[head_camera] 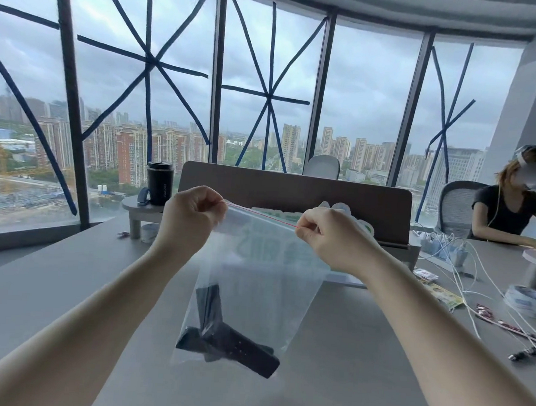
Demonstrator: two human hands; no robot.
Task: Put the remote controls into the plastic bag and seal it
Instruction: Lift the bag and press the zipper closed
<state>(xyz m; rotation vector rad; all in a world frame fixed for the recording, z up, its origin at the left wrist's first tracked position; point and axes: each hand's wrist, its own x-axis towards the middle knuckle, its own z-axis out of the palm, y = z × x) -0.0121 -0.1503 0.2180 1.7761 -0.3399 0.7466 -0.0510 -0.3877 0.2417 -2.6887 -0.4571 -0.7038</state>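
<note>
A clear plastic bag with a red zip strip along its top hangs in the air above the grey table. Black remote controls lie crossed at the bottom of the bag. My left hand pinches the left end of the zip strip. My right hand pinches the strip further right. The strip runs taut between the two hands. Whether the zip is closed along its length I cannot tell.
A brown desk divider stands behind the bag. A black coffee cup sits on a small shelf at left. White cables, a tape roll and small items lie at right, where another person sits.
</note>
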